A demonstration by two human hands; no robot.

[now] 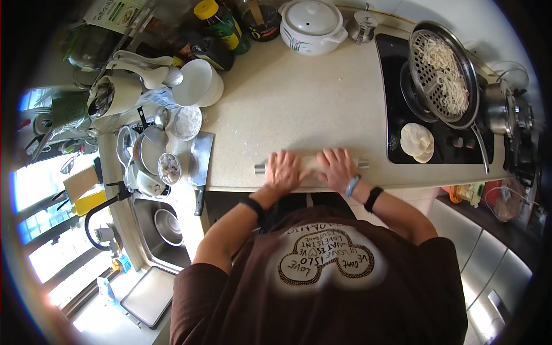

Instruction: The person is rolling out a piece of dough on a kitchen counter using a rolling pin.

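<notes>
A rolling pin with metal ends (363, 164) lies crosswise near the counter's front edge, mostly hidden under my hands. My left hand (283, 171) presses on its left part, fingers pointing away from me. On its right part rests my right hand (338, 169), a pale blue bangle at the wrist. Pale dough (311, 163) seems to be wrapped around or lie at the pin between the hands; its shape is hard to tell. A folded lump of dough (417, 142) sits on the black cooktop. Cut noodles (444, 77) lie on a perforated steamer plate in a pan.
A cleaver (201, 159) lies at the left, its handle past the counter edge. Beside it are a small bowl (170, 168), a dish of white powder (187, 123) and white bowls (198, 83). A lidded white pot (312, 26) and a moka pot (362, 26) stand at the back.
</notes>
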